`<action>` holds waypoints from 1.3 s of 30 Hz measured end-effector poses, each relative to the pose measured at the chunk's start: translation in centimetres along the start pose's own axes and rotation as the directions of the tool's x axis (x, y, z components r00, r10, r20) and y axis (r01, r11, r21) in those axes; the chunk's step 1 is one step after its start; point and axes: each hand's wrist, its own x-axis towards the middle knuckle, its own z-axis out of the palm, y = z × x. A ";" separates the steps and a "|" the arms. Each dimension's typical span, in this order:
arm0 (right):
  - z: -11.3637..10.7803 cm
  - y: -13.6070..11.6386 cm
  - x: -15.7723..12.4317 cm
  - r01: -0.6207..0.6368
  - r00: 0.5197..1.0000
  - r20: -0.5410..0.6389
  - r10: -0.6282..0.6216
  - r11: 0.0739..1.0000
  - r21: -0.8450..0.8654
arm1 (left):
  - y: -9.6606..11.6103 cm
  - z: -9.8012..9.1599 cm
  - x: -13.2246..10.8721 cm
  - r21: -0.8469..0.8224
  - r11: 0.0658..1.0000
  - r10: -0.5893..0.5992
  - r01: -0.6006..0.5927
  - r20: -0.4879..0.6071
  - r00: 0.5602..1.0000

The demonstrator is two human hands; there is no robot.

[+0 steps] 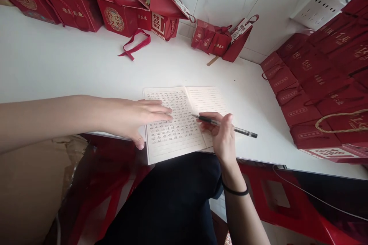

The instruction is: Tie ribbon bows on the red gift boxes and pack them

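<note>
An open lined notebook (184, 130) lies at the near edge of the white table (71, 69), its left page filled with rows of handwriting. My left hand (135, 116) rests flat on that left page, fingers stretched out and pointing right. My right hand (221, 134) is closed round a black pen (227, 125), whose tip touches the written page near the notebook's fold. The right page is blank. A black band circles my right wrist.
Red gift boxes and bags (115, 11) crowd the back of the table, and stacked red bags (322, 84) fill the right side. A loose red ribbon (135, 46) lies behind the notebook. A white power strip (319, 7) sits on the wall. Red stools (273, 203) stand below.
</note>
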 end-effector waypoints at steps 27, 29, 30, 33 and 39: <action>1.1 0.1 -0.9 0.113 0.988 -0.035 -0.153 0.845 -0.523 | 0.3 0.3 0.0 -0.024 1.000 -0.018 0.015 -0.089 0.996; 1.1 0.2 -0.9 0.134 0.985 -0.020 -0.171 0.834 -0.536 | 0.4 0.2 0.0 -0.013 1.000 -0.023 0.022 -0.083 0.996; 1.1 0.2 -0.9 0.139 0.985 -0.013 -0.173 0.830 -0.540 | 0.5 0.2 0.0 -0.012 1.000 -0.024 0.023 -0.080 0.997; 1.1 0.2 -0.9 0.128 0.988 -0.008 -0.157 0.832 -0.540 | 0.6 0.1 0.0 -0.009 1.000 -0.022 0.022 -0.073 0.997; 1.1 -0.1 -1.0 0.059 0.992 -0.065 -0.105 0.867 -0.495 | 0.7 0.0 -0.1 0.002 0.999 -0.036 0.036 -0.067 0.997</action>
